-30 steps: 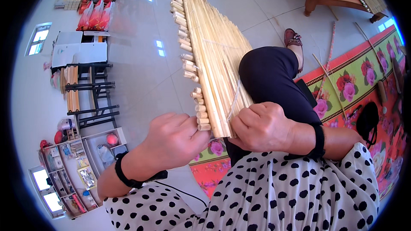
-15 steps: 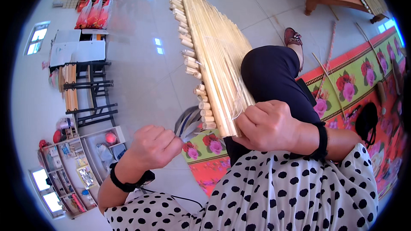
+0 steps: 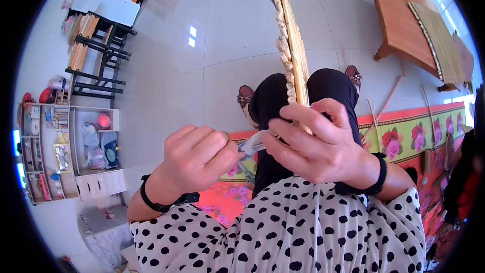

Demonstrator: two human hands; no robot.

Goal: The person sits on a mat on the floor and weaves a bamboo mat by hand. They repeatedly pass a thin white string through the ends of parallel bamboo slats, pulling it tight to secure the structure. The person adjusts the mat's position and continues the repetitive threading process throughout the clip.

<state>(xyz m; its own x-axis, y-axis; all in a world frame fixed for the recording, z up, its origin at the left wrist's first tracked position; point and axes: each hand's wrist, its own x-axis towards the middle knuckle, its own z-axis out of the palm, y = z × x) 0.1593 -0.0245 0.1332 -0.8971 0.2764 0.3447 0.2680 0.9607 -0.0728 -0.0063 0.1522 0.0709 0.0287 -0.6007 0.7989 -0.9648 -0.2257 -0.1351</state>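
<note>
A mat of pale reed stalks (image 3: 300, 65) stands nearly edge-on between my knees, its cut stalk ends forming a bumpy row along the left side. My right hand (image 3: 323, 146) curls around its near end, thumb and fingers bent. To the left, my left hand (image 3: 192, 156) is closed in a fist-like grip. A blurred whitish and bluish strip (image 3: 254, 144) spans the gap from that fist to the right fingertips. Its exact kind and how it meets the mat are hard to make out.
Beneath my legs lies a red and green flowered cloth (image 3: 404, 144), with thin sticks (image 3: 374, 121) on it. A wooden table (image 3: 399, 25) at the far right bears another reed mat (image 3: 439, 45). Folded black-legged furniture (image 3: 98, 65) and a shelf unit (image 3: 76, 146) line the left.
The mat has swung from a broad, leftward-tilted view to nearly edge-on and upright. My left hand has moved right, closer to the right hand, whose fingers have loosened somewhat around the mat.
</note>
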